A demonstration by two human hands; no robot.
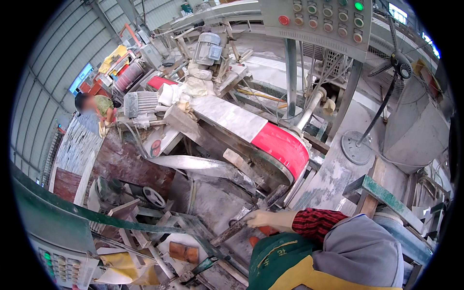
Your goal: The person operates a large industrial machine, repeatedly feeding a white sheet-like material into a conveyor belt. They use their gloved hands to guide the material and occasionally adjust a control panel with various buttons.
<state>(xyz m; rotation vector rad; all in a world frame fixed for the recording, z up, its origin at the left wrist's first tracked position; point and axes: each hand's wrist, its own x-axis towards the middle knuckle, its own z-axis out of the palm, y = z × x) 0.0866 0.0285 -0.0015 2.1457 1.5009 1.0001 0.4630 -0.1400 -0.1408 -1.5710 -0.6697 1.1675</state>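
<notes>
Green apron [285, 249] and grey sleeve [360, 249] sit nearest my lens. Right hand [265, 219] reaches left to the upper side of a dark, rough bar [228, 233], lower centre, below the rounded red end of a long white-and-red cover [256, 129]. Fingers look part-curled at the bar; can't tell if they're wrapped round it or just resting. Left hand out of my view.

Risks, as I judge it: bar slips if that hold is only a rest; striped cuff [316, 223] or apron snags if anything nearby turns. Green lamps lit on both panels, so I'd assume power's on.

Count, what I can make out: 2 control panels [309, 30] [63, 266], 2 finned motors [209, 50] [140, 104], 1 handwheel [153, 196], 1 pedestal fan [401, 65], 1 co-worker [102, 105] at far left, 1 bar under the hand.
</notes>
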